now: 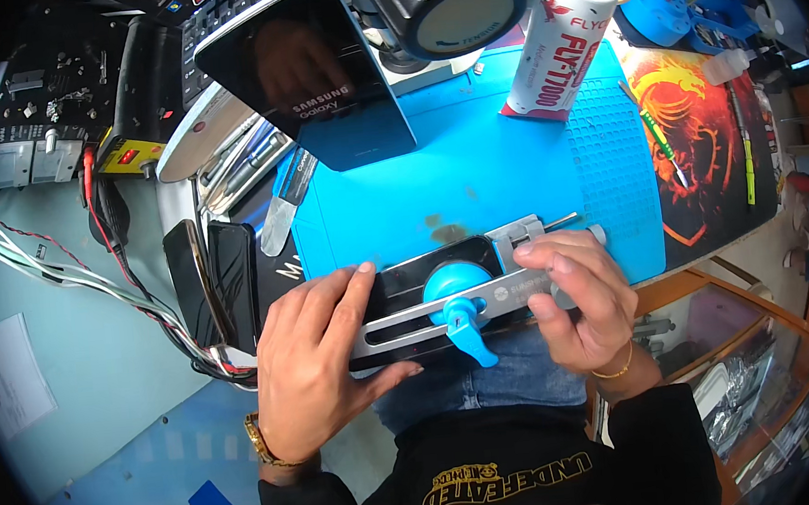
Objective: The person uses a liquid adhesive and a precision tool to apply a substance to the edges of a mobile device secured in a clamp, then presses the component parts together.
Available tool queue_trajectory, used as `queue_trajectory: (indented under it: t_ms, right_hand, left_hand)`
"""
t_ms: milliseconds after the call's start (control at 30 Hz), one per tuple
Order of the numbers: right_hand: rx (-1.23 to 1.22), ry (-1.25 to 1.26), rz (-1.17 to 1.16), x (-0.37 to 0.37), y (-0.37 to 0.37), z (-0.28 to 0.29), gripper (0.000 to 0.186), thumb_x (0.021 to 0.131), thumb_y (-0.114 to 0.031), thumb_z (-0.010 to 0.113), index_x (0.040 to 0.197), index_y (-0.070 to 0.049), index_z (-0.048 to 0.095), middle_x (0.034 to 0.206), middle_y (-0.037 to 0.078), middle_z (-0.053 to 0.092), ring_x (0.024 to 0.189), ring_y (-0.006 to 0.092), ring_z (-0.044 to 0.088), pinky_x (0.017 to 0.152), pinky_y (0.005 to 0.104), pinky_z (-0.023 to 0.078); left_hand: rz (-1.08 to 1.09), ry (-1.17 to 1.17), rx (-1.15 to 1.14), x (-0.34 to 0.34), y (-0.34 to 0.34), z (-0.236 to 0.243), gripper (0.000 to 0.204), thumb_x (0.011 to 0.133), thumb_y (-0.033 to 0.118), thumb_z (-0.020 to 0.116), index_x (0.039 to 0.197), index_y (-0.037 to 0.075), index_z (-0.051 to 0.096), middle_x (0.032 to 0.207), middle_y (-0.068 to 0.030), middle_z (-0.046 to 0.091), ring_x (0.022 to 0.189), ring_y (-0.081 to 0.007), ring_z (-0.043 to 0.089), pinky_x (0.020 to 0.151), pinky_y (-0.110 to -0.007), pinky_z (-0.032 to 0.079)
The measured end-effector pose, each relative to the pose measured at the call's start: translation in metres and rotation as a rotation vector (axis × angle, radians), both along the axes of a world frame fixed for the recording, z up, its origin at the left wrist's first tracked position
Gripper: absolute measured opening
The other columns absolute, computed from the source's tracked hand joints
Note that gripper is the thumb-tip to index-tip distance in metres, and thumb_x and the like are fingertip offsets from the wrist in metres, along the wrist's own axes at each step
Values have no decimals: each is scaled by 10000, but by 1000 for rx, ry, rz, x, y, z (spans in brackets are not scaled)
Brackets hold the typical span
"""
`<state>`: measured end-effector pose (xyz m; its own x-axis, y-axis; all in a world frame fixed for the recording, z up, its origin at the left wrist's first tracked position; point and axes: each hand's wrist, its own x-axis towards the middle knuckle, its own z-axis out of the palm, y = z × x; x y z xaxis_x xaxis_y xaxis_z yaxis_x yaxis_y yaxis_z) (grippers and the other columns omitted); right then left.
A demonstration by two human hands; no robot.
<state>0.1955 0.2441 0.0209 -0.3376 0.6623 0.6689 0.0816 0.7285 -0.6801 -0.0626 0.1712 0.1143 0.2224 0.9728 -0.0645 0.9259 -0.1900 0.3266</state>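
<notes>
A metal screen-separating fixture (514,290) with a blue suction cup (455,278) and blue lever (466,338) lies over a black phone (397,282) at the blue mat's front edge. My left hand (313,361) holds the fixture's left end, fingertips on the phone's far side, thumb along the near edge. My right hand (583,309) is at the right end, fingers curled around the metal clamp and cylindrical knob; its exact contact is partly hidden.
An upright phone (303,79), a white bottle (554,37) and a black cylindrical device (445,4) stand behind the blue mat (390,196). Tools (234,171), black phones (229,277), cables (50,269) and a power unit (46,111) lie left; tweezers (659,139) lie right.
</notes>
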Motion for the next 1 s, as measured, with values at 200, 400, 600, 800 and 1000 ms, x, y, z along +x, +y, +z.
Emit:
queue_trajectory:
  t_ms: [200, 400, 600, 800, 1000]
  right_hand:
    - [18, -2, -21, -1, -1, -1, 426, 899, 36, 701, 1316, 48, 615, 1093, 230, 727, 938, 364, 726, 818, 453, 580]
    - [13, 7, -51, -4, -5, -2, 460, 894, 52, 698, 1345, 64, 608, 1089, 230, 736, 942, 364, 724, 841, 442, 573]
    - [-40, 1, -131, -5, -10, -5, 466, 918, 8, 696, 1379, 23, 629, 1116, 166, 758, 944, 308, 726, 848, 381, 565]
    - [-3, 102, -138, 9, -4, 3, 431, 937, -14, 710, 1363, 17, 651, 1225, 167, 729, 1069, 256, 715, 943, 350, 557]
    - [94, -204, -145, 37, -9, 44, 335, 874, 13, 735, 1209, 14, 718, 1199, 161, 727, 1058, 295, 700, 915, 377, 559]
  left_hand:
    - [-29, 14, 38, 8, 4, -1, 952, 560, 350, 962, 1373, -9, 621, 1220, -181, 668, 1035, -371, 651, 892, -464, 523]
    - [-44, -4, 71, 15, 2, -8, 945, 569, 325, 964, 1385, 1, 613, 1237, -188, 667, 1066, -382, 653, 920, -464, 525]
    - [-75, -14, 147, 18, 2, -18, 930, 612, 340, 962, 1409, 20, 605, 1268, -200, 666, 1114, -382, 655, 963, -449, 530]
    - [-45, 109, 206, 10, -11, -17, 969, 603, 319, 967, 1442, 25, 581, 1286, -172, 670, 1139, -354, 647, 977, -439, 523]
    - [-11, 18, 173, 1, -11, -17, 914, 622, 343, 969, 1403, 28, 616, 1254, -153, 677, 1132, -322, 657, 953, -406, 547]
